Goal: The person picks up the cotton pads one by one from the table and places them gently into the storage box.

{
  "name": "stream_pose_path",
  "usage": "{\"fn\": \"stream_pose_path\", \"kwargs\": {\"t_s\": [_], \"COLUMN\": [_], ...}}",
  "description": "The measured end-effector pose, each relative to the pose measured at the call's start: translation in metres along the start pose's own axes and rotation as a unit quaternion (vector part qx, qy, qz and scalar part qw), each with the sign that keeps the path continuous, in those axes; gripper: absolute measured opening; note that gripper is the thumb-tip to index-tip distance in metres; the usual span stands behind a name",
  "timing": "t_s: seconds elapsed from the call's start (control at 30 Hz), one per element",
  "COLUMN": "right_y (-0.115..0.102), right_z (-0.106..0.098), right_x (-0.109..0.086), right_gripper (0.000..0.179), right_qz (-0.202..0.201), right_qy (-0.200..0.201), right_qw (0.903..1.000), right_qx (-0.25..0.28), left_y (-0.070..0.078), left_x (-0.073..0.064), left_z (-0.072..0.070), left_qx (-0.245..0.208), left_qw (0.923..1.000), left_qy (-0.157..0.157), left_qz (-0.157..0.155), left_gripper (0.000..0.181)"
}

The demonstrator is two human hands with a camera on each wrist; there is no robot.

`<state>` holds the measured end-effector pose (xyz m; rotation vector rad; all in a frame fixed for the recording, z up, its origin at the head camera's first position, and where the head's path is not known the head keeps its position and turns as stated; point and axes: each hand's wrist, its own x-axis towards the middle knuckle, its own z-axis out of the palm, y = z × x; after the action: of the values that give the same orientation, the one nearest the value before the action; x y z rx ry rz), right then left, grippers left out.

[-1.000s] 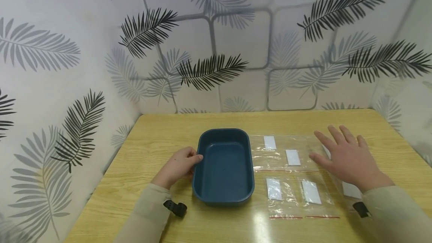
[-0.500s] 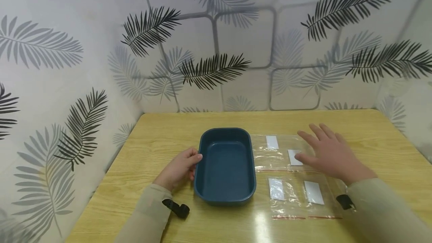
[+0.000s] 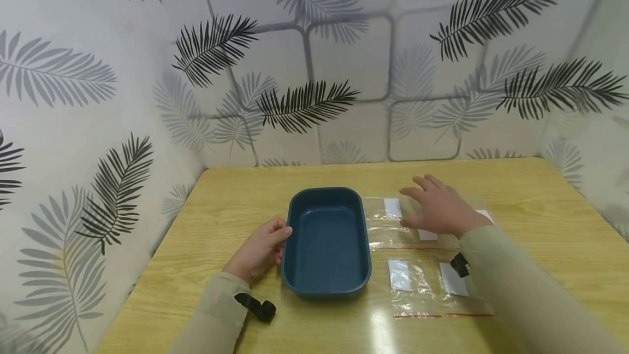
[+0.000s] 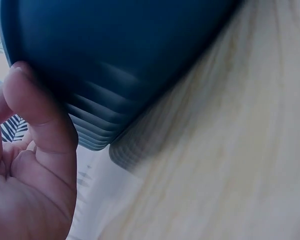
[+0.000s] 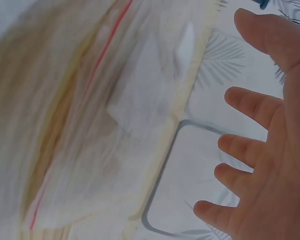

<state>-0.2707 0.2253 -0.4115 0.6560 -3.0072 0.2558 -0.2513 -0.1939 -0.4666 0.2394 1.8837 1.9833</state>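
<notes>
A dark blue plastic tub [image 3: 326, 288] with rounded corners stands on the wooden table. My left hand [image 3: 260, 247] grips its left rim, thumb over the edge and fingers against the outer wall; in the left wrist view the tub's ribbed side [image 4: 97, 120] shows beside that hand [image 4: 37, 165]. To the right, clear zip bags with red seals lie flat, each with a white label, such as the near-left bag [image 3: 413, 296]. Over the back row hovers my right hand [image 3: 437, 206], fingers spread, hiding part of a back bag [image 3: 388, 234]. Nothing is in its palm [image 5: 270, 175].
The wooden table [image 3: 236, 190] meets a leaf-patterned wall [image 3: 344, 59] at the back and at the left. Another near bag [image 3: 464, 288] lies partly under the right sleeve [image 3: 530, 294]. Black straps sit at both wrists.
My right hand has moved left across the bags, from the right end toward the tub, with its fingers still spread. My left hand and the tub have stayed in place.
</notes>
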Motion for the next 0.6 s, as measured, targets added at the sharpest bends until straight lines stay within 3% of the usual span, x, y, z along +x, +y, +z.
{"fn": "stream_pose_path", "kwargs": {"t_s": [0.27,0.6], "right_y": [0.001,0.006], "right_z": [0.009,0.014], "right_x": [0.025,0.035], "right_gripper": [0.075,0.081], "right_qz": [0.011,0.052], "right_qy": [-0.031,-0.079], "right_qw": [0.999,0.9944], "right_qx": [0.03,0.047], "left_y": [-0.001,-0.001], "left_x": [-0.001,-0.002], "left_z": [-0.002,-0.002], "left_qx": [-0.004,-0.008], "left_qw": [1.0,0.9998], "left_qy": [-0.003,-0.02], "left_qz": [0.0,0.005], "left_gripper": [0.016,0.017]}}
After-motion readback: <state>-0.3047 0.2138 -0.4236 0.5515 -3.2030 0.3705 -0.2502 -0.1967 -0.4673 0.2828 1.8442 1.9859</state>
